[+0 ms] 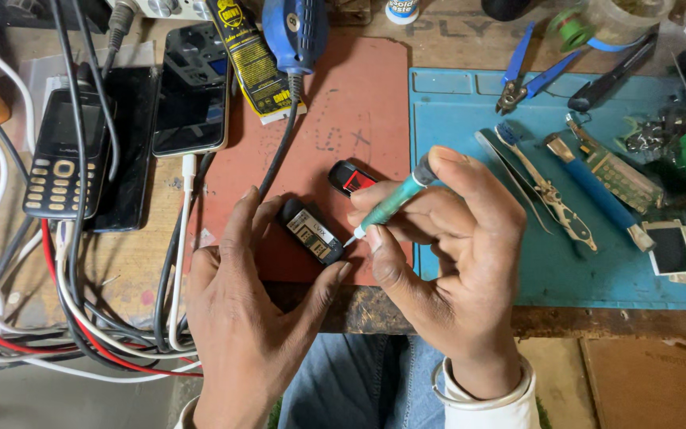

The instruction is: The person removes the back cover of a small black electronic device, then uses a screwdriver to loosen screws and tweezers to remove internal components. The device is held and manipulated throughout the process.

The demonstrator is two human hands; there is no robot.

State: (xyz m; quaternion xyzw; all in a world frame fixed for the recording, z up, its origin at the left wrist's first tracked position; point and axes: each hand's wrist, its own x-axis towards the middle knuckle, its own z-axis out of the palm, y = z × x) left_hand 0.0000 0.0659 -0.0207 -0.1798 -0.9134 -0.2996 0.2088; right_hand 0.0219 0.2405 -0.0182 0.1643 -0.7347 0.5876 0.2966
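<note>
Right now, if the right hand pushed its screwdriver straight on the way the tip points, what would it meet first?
The right hand aims the green screwdriver down-left; its tip would likely meet the small black device pinned by the left hand, apparently almost touching already.

One head-worn camera looks steeply down, close over the workbench (pixel 454 306).

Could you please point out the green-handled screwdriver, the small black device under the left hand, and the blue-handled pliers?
green-handled screwdriver (pixel 391 204): head view, middle of its green shaft.
small black device (pixel 311 232): head view, its open face.
blue-handled pliers (pixel 527 73): head view, where the blue handles meet.
</note>
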